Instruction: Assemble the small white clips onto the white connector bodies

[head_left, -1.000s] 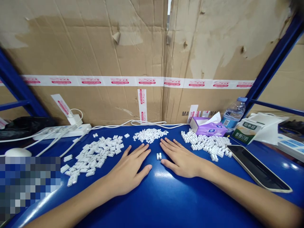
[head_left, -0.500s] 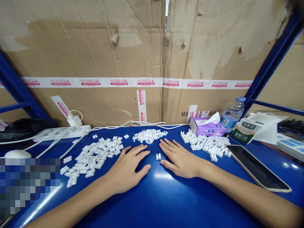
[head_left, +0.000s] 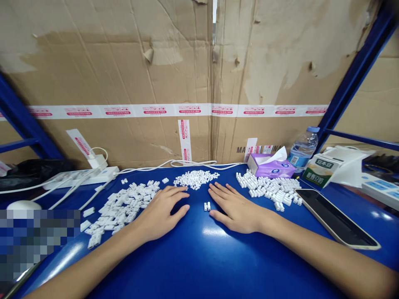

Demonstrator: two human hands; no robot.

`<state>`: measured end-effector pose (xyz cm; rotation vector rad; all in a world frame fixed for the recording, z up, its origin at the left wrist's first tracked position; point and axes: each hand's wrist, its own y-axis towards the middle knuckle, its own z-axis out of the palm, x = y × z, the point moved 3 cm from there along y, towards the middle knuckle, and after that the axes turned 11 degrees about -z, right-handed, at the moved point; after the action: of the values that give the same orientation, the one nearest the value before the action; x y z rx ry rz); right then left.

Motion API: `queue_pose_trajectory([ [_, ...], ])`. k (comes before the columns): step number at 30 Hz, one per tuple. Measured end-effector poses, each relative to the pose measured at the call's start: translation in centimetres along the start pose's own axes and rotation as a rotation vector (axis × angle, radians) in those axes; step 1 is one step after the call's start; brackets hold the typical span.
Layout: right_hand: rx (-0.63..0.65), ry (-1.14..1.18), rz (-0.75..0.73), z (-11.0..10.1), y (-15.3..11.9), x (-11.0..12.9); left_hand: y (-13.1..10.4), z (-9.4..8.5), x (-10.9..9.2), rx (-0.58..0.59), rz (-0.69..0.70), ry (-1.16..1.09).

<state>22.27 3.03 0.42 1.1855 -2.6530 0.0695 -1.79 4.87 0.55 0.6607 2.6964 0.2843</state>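
The pair of small white pieces lies on the blue desk just beside the right hand, left of its thumb tip, and a little apart from the left hand, to the right of it. Each hand is palm down and empty: the right one open wide, its fingers together pointing far and left, thumb held away; the left one open with fingers slightly bent toward the right, thumb spread. Both forearms reach in from the near corners. The left hand's fingers are beside the pile of flat white pieces; the heap of tiny white parts sits beyond and between the hands, and the cluster of white connectors lies to the far right of the right hand.
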Motion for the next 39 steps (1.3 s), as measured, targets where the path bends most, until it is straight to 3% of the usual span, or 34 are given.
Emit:
queue_pose_trajectory([
  [7,-0.019,0.003,0.000,0.0,0.1,0.0,-0.1,-0.5,-0.6,-0.024,0.070,-0.134],
  [14,-0.073,0.036,-0.009,0.1,0.1,0.0,0.7,0.5,0.4,-0.047,-0.105,-0.166],
  [20,-0.078,0.042,0.014,-0.1,0.2,0.4,1.0,0.7,0.3,-0.024,-0.081,-0.168],
  [31,-0.344,0.147,-0.047,0.0,0.7,0.8,0.9,0.2,0.1,-0.006,-0.069,-0.223],
  [39,-0.364,0.181,-0.080,-0.2,0.7,1.3,0.4,-0.1,-1.3,0.031,0.002,-0.255],
])
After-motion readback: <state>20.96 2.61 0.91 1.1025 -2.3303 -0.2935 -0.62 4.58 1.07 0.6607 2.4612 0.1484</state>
